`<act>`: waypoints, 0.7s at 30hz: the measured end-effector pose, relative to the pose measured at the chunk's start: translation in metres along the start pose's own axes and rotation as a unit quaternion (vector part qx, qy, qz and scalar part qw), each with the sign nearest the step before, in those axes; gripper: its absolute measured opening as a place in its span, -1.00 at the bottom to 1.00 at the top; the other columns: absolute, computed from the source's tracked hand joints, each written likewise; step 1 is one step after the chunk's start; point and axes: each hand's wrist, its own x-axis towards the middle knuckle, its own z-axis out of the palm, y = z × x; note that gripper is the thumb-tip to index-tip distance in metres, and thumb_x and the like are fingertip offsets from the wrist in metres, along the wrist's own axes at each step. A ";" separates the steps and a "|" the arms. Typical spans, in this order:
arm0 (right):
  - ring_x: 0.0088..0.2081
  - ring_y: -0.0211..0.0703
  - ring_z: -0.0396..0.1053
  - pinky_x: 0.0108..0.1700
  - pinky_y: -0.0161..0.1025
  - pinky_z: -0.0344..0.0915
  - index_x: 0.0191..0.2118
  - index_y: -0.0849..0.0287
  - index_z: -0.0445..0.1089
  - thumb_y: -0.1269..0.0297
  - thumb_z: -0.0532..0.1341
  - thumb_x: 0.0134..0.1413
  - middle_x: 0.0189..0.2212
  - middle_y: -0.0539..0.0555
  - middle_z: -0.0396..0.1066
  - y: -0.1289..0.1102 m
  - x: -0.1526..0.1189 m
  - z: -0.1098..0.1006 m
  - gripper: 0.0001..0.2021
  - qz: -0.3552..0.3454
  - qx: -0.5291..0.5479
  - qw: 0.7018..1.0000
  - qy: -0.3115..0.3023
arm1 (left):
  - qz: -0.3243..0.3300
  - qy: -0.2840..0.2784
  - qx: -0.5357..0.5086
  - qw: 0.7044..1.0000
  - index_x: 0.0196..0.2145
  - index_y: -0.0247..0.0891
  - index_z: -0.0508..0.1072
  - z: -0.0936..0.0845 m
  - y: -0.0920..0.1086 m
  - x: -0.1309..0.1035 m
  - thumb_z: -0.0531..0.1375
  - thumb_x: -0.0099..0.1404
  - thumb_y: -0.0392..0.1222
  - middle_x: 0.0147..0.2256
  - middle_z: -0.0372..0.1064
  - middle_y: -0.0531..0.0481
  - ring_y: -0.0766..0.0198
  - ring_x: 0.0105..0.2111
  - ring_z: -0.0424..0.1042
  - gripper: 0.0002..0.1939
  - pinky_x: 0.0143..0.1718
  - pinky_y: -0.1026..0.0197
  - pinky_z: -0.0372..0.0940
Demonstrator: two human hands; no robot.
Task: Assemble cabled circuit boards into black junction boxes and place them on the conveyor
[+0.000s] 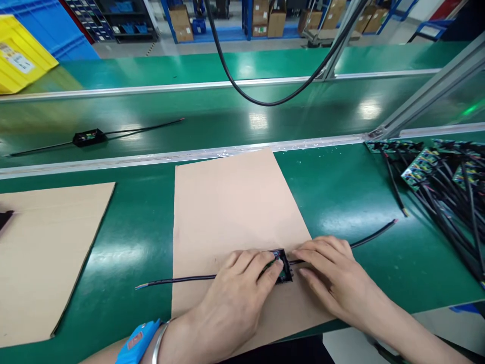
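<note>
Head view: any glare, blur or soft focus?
Head view: white glare patches on the glossy green tabletop and the flat green strip behind it; head view: bare left hand, bare right hand and black rectangular case look fairly crisp; head view: brown cardboard boxes in the background look softer.

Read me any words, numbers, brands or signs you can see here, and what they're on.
Nothing can be read clearly.
White label on the yellow bin: too blurred.
Reddish patch on the blue wristband: any markings too blurred.
Pale label on a cardboard box behind: too small.
</note>
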 end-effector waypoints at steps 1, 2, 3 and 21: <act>-0.09 -0.01 0.23 -0.07 -0.04 0.11 0.00 0.11 0.30 0.46 0.11 0.24 -0.13 0.12 0.39 0.002 0.000 0.003 -0.75 -0.006 0.001 1.000 0.008 | 0.012 -0.008 0.017 1.000 0.23 -0.27 0.19 0.002 0.002 -0.002 0.03 0.30 -0.38 0.14 0.25 -0.09 0.03 0.02 0.23 -0.46 0.05 -0.05 0.15; -0.11 -0.03 0.24 -0.09 -0.05 0.12 -0.01 0.11 0.33 0.46 0.11 0.25 -0.15 0.11 0.41 0.003 0.001 0.006 -0.77 -0.011 0.001 1.000 0.017 | 0.021 -0.014 0.034 0.999 0.25 -0.28 0.16 0.004 0.004 -0.003 0.03 0.31 -0.35 0.16 0.24 -0.07 0.03 0.04 0.21 -0.45 0.08 -0.04 0.11; -0.13 -0.04 0.26 -0.11 -0.07 0.13 -0.03 0.12 0.35 0.45 0.11 0.26 -0.17 0.11 0.42 0.004 0.002 0.009 -0.78 -0.015 0.001 1.000 0.023 | 0.029 -0.015 0.053 0.998 0.27 -0.29 0.14 0.006 0.006 -0.004 0.02 0.34 -0.31 0.19 0.22 -0.06 0.04 0.06 0.20 -0.45 0.10 -0.03 0.07; -0.03 0.03 0.29 -0.03 0.02 0.24 0.08 0.18 0.33 0.37 0.18 0.20 -0.05 0.21 0.39 0.035 -0.006 0.005 -0.67 -0.080 0.001 0.996 0.048 | -0.021 0.053 0.032 0.998 0.23 -0.32 0.17 -0.026 -0.013 -0.030 0.03 0.28 -0.39 0.13 0.22 -0.20 0.02 0.11 0.19 -0.45 0.09 -0.04 0.14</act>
